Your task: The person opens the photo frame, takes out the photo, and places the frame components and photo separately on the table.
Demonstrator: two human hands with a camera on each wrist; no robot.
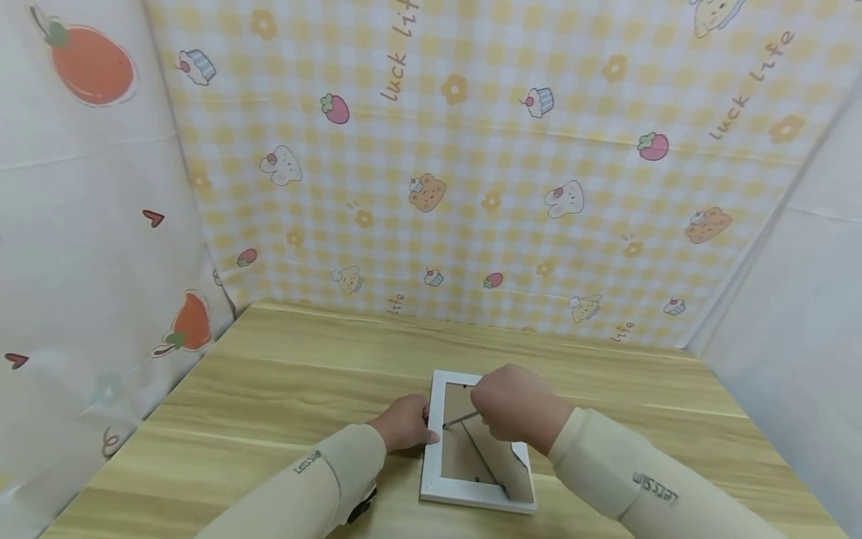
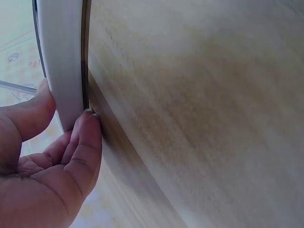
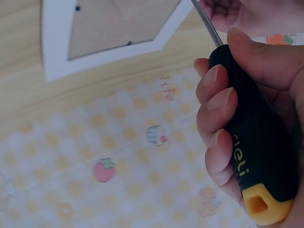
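Observation:
A white picture frame (image 1: 435, 449) lies back side up on the wooden table, its brown backing board (image 1: 458, 457) showing. My left hand (image 1: 404, 423) grips the frame's left edge, thumb on top; in the left wrist view the fingers (image 2: 88, 147) curl against the frame's side (image 2: 61, 57). My right hand (image 1: 515, 404) holds a screwdriver; the right wrist view shows its dark green and yellow handle (image 3: 256, 128) in the curled fingers. The metal shaft (image 1: 461, 419) slants down to the frame's inner left edge, near a small dark tab. A stand leg (image 1: 481, 453) crosses the backing.
A wood-grain table (image 1: 303, 374) extends around the frame. Behind it hangs a yellow checked cloth (image 1: 471, 150), with white cloth (image 1: 81, 262) at the left and more at the right. Something black (image 1: 362, 507) shows beside my left sleeve.

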